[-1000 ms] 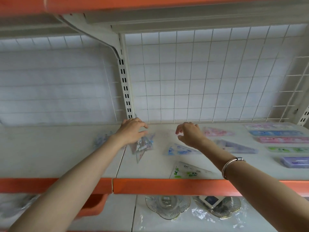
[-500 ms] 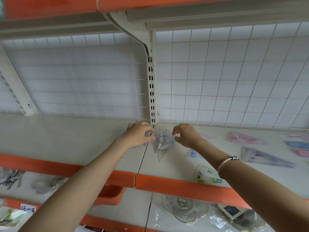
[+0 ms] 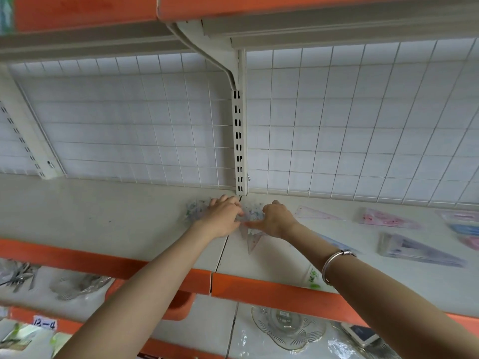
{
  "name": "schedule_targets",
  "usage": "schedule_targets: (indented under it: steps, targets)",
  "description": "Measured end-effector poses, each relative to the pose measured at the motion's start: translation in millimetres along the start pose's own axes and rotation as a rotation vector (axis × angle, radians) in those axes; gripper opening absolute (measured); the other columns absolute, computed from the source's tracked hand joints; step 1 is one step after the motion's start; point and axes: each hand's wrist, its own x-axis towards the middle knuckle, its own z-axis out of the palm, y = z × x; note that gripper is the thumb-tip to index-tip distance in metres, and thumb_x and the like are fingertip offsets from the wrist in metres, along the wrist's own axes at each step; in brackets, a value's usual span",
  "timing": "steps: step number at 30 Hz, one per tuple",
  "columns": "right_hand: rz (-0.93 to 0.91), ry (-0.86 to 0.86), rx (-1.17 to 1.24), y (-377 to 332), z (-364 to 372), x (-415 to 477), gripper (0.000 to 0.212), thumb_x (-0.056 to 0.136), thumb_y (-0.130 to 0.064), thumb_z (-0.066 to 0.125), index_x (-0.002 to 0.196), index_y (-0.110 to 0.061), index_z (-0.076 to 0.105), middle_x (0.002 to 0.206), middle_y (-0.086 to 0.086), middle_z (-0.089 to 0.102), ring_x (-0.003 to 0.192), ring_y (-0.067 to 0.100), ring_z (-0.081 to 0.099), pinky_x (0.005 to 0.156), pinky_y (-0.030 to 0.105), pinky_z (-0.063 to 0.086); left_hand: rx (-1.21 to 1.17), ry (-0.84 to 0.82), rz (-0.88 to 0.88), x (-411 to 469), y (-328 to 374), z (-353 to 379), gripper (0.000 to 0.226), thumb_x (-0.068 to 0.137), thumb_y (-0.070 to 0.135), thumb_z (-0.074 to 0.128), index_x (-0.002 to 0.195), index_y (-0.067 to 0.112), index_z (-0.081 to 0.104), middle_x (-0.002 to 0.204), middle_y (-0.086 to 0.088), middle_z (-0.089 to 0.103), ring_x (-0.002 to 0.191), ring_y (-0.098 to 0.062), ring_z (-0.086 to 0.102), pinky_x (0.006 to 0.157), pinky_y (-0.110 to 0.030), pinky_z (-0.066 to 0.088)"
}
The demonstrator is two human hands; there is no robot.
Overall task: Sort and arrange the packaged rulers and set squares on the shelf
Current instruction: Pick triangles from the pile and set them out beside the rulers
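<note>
Left hand (image 3: 223,216): knuckles up at the back of the shelf, fingers curled onto the left edge of the clear set-square packet (image 3: 252,239) and gripping it.
Right hand (image 3: 277,218): just beside the left one, fingers bent over the packet's upper right edge and thumb stretched out along its face, so this hand holds it too.
Clear set-square packet: between the two hands, on the seam where two shelf boards meet, its long point aimed at the front edge. Whether it lies flat or is lifted a little, I cannot tell.
Second clear packet (image 3: 193,212): flat on the shelf, just left of the left hand and partly hidden by it.
Bracelet (image 3: 334,263): silver, on the right wrist.
Green-printed packet (image 3: 313,277): near the front edge, mostly under the right forearm.
Other packets to the right: a pale triangular one (image 3: 315,213), a pink one (image 3: 386,218), a purple stack (image 3: 417,251), and blue and pink rulers (image 3: 464,228) at the far edge of the view, all apart from each other.
Shelf (image 3: 103,216): white boards with an orange front lip (image 3: 272,288).
Behind: a white wire grid (image 3: 337,125) and a slotted upright (image 3: 239,141) straight above the hands.
Below: glass dishes (image 3: 287,330) in clear wrap on the lower shelf.
</note>
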Motion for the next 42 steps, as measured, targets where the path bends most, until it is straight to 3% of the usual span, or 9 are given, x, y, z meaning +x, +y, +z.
schedule_targets:
  steps: [5, 13, 15, 17, 24, 30, 33, 38, 42]
  targets:
    - [0.055, 0.019, 0.063, -8, 5, 2, 0.055, 0.071, -0.056, 0.072, 0.061, -0.016, 0.035, 0.103, 0.012, 0.045, 0.108, 0.030, 0.048, 0.085, 0.032, 0.041, 0.034, 0.019, -0.012, 2, -11, 4, 0.033, 0.095, 0.025, 0.053, 0.128, 0.024, 0.059, 0.140, 0.005, 0.042, 0.128, -0.018, 0.033, 0.101, -0.033, 0.025]
    - [0.150, 0.028, 0.277, -7, 5, 7, 0.042, 0.063, -0.037, 0.081, 0.078, -0.013, 0.049, 0.099, 0.011, 0.050, 0.090, 0.023, 0.043, 0.057, 0.024, 0.030, 0.020, 0.009, -0.054, 4, -24, 2, 0.033, 0.090, 0.030, 0.061, 0.123, 0.023, 0.062, 0.138, 0.007, 0.044, 0.127, -0.018, 0.035, 0.096, -0.032, 0.026]
    - [0.150, 0.020, 0.331, -4, 5, 7, 0.057, 0.065, -0.032, 0.082, 0.108, -0.007, 0.054, 0.109, 0.012, 0.052, 0.102, 0.025, 0.046, 0.062, 0.023, 0.033, 0.029, 0.012, -0.077, 3, -28, 2, 0.033, 0.090, 0.027, 0.061, 0.123, 0.023, 0.061, 0.138, 0.007, 0.044, 0.128, -0.018, 0.035, 0.096, -0.032, 0.027]
    - [0.147, 0.026, 0.383, -1, 4, 6, 0.067, 0.068, -0.027, 0.082, 0.121, -0.005, 0.048, 0.118, 0.011, 0.052, 0.109, 0.024, 0.047, 0.071, 0.024, 0.036, 0.041, 0.021, -0.105, 2, -32, 3, 0.031, 0.090, 0.024, 0.061, 0.121, 0.024, 0.062, 0.138, 0.007, 0.044, 0.129, -0.018, 0.035, 0.097, -0.032, 0.028]
    - [0.136, 0.033, 0.533, 1, 0, 5, 0.064, 0.072, -0.012, 0.079, 0.127, -0.009, 0.046, 0.121, 0.011, 0.052, 0.096, 0.018, 0.043, 0.075, 0.026, 0.040, 0.058, 0.100, -0.125, -2, -31, 4, 0.034, 0.093, 0.027, 0.055, 0.127, 0.025, 0.058, 0.139, 0.004, 0.042, 0.130, -0.019, 0.034, 0.100, -0.032, 0.027]
    - [0.165, 0.052, 0.737, 6, -4, 3, 0.057, 0.070, -0.005, 0.077, 0.119, -0.013, 0.049, 0.106, 0.010, 0.054, 0.090, 0.024, 0.052, 0.068, 0.028, 0.044, -0.040, 0.171, -0.067, 3, -10, -3, 0.033, 0.096, 0.028, 0.052, 0.127, 0.023, 0.059, 0.136, 0.003, 0.045, 0.129, -0.018, 0.035, 0.102, -0.033, 0.028]
    - [0.195, 0.045, 0.874, 12, -10, 1, 0.054, 0.070, -0.002, 0.077, 0.116, -0.013, 0.050, 0.095, 0.008, 0.053, 0.083, 0.024, 0.052, 0.066, 0.030, 0.044, -0.164, 0.205, -0.072, 8, 1, -5, 0.030, 0.096, 0.027, 0.051, 0.122, 0.018, 0.063, 0.130, -0.001, 0.054, 0.125, -0.021, 0.043, 0.102, -0.034, 0.035]
    - [0.155, 0.036, 1.022, 19, -25, -10, 0.049, 0.072, 0.000, 0.075, 0.112, -0.015, 0.050, 0.089, 0.009, 0.052, 0.068, 0.019, 0.051, 0.057, 0.023, 0.040, -0.596, 0.193, -0.153, 15, 26, -10, 0.031, 0.099, 0.025, 0.049, 0.119, 0.007, 0.064, 0.122, -0.004, 0.064, 0.112, -0.019, 0.058, 0.086, -0.021, 0.038]
    - [0.122, 0.050, 1.022, 24, -28, -15, 0.050, 0.071, 0.000, 0.076, 0.114, -0.014, 0.053, 0.089, 0.010, 0.052, 0.070, 0.020, 0.051, 0.058, 0.024, 0.040, -0.869, 0.123, -0.189, 24, 40, -14, 0.023, 0.097, 0.018, 0.052, 0.111, 0.003, 0.064, 0.109, -0.015, 0.067, 0.096, -0.028, 0.064, 0.093, -0.039, 0.050]
